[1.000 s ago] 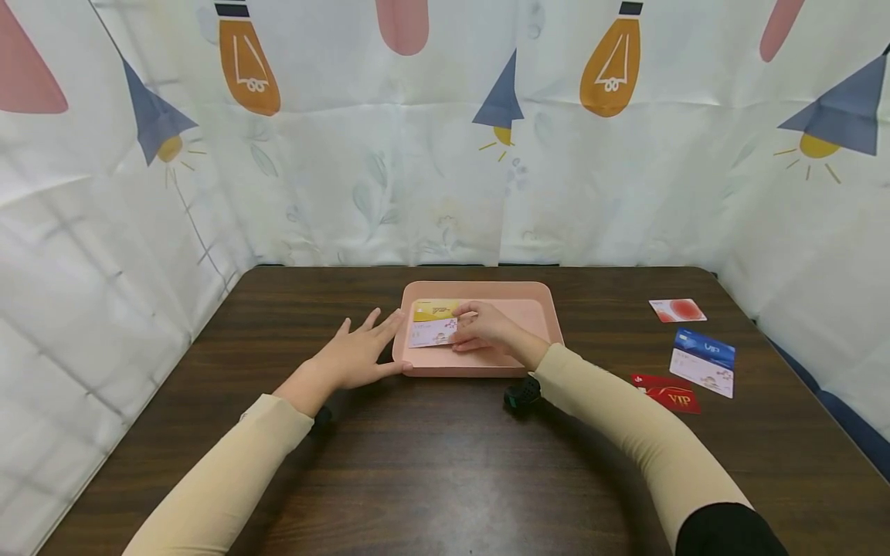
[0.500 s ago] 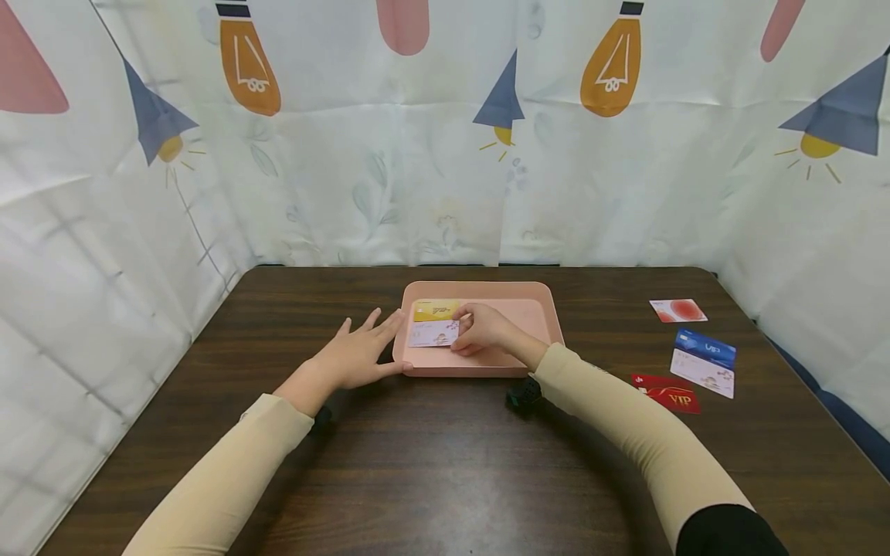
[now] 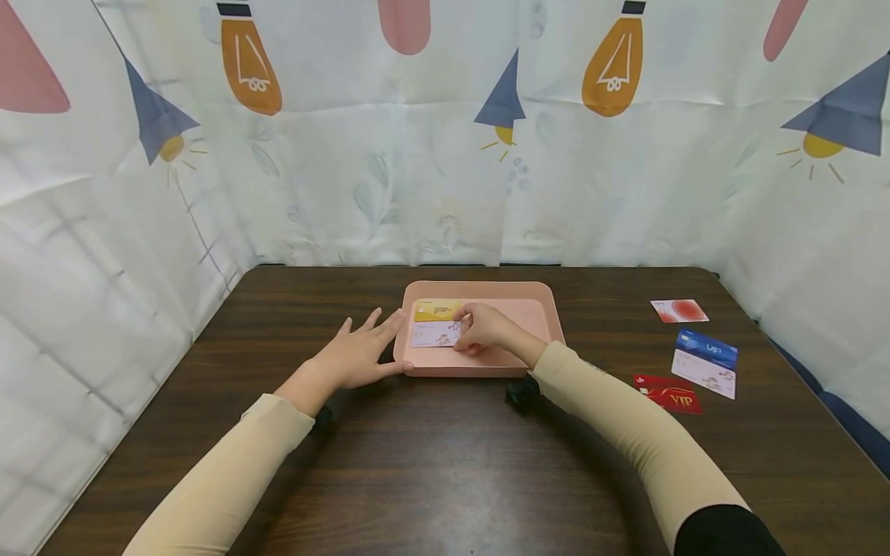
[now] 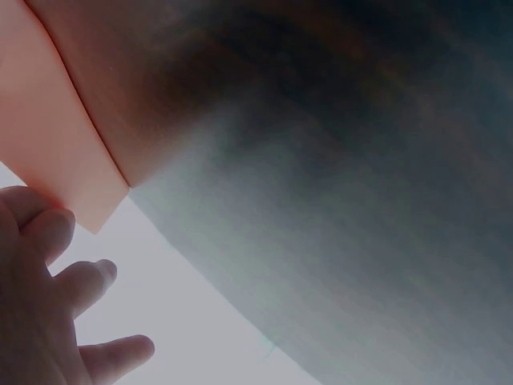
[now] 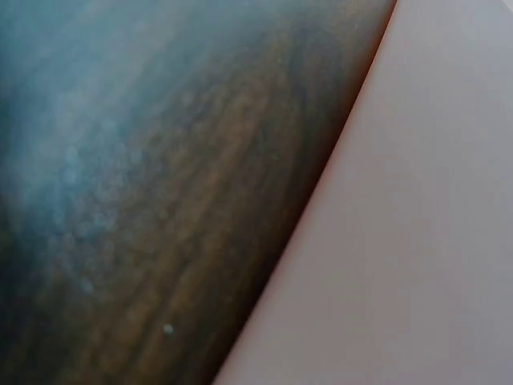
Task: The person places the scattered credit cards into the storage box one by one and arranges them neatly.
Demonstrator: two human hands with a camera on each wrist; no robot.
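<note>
A yellow card (image 3: pixel 436 310) and a white card with a blossom print (image 3: pixel 435 334) lie one below the other in the left part of a shallow pink tray (image 3: pixel 480 372). My right hand (image 3: pixel 487 328) reaches into the tray, its curled fingers and thumb pinching the white card near its right edge. Spread fingers of my left hand (image 3: pixel 354 357) touch the tray's left rim. The left wrist view shows the tray's corner (image 4: pixel 80 160) beside several fingertips (image 4: pixel 84 285). In the right wrist view the tray wall (image 5: pixel 385 241) fills the right side, with the right hand out of sight.
On the dark wooden table (image 3: pixel 445 463), to the right, lie a red-and-white card (image 3: pixel 680 310), a blue VIP card (image 3: pixel 708 347) above a white card (image 3: pixel 704 375), and a red VIP card (image 3: pixel 669 394). A printed curtain (image 3: pixel 445 185) hangs behind the table.
The white card, slightly tilted a second ago, has straightened under the yellow one. My right fingers have drawn closer together at its right edge. The left hand has stayed at the tray rim.
</note>
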